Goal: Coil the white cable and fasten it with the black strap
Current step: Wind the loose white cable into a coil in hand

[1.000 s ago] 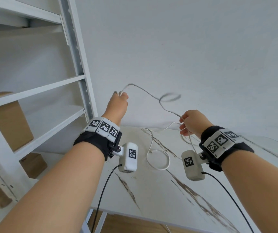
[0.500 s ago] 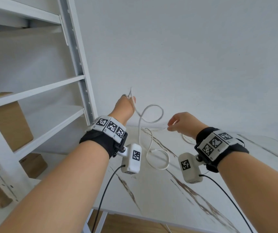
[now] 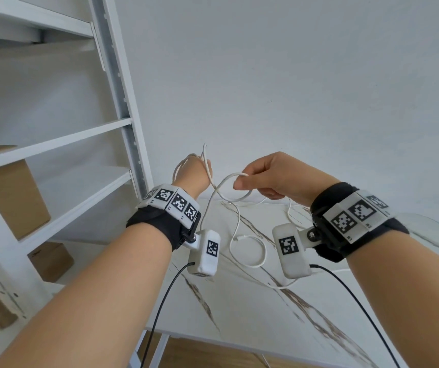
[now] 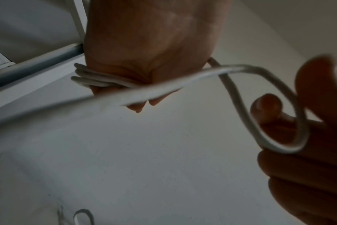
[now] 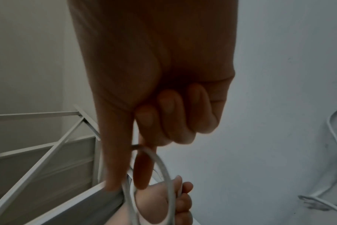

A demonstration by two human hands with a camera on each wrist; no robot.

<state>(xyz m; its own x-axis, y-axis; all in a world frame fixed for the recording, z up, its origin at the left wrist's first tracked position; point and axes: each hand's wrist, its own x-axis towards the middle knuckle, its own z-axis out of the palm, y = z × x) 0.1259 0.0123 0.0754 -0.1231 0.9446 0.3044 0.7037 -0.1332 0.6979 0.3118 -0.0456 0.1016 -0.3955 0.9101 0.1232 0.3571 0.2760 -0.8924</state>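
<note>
The white cable (image 3: 235, 219) runs from my left hand down to a loose loop on the table. My left hand (image 3: 199, 168) is raised in a fist and grips several gathered turns of the cable (image 4: 90, 77). My right hand (image 3: 242, 179) is close beside it, with thumb and forefinger pinching a fresh loop of the cable (image 5: 164, 167) in the air. In the left wrist view that loop (image 4: 298, 137) curls round the right hand's fingers (image 4: 267, 106). The rest of the cable trails over the table (image 5: 335, 137). No black strap shows in any view.
A white shelving unit (image 3: 122, 123) stands at the left, close to my left hand, with cardboard boxes (image 3: 13, 197) on its shelves. The marble-patterned table (image 3: 266, 328) lies below both hands, against a plain white wall. Thin black leads (image 3: 160, 309) hang from the wrist cameras.
My right hand has moved left and up to the left hand, carrying a loop of cable. The stretch of cable between the hands has shortened into that loop.
</note>
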